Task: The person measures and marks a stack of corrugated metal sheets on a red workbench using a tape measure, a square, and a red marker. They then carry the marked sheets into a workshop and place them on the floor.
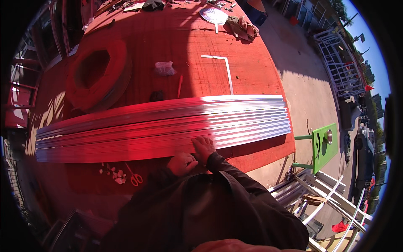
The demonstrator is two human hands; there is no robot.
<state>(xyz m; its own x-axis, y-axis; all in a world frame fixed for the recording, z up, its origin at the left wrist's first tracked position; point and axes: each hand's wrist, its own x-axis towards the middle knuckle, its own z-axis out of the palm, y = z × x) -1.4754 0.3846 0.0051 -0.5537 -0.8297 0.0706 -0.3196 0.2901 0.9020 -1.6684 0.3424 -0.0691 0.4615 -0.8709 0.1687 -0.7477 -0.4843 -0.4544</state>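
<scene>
Long metal profiles (247,115), silvery in the sun and red-tinted in the shade, lie side by side across the red-covered table (247,71). My right hand (203,148) rests on the near edge of the closest profile, its fingers stretched forward over the metal. Just left of it and nearer to me, my left hand (182,164) is closed, fingers curled in beside the near edge of the profiles. Whatever those fingers may hold is hidden. Orange-handled scissors (135,178) lie left of my left hand, with several small pale pieces (119,176) beside them.
Beyond the profiles are a metal square (228,71), a red pen-like stick (180,86), a clear plastic bag (165,68) and a large octagonal-holed ring (98,75). A hand fan (214,17) and crumpled cloth (242,29) lie farther off. A green stool (325,147) stands at right.
</scene>
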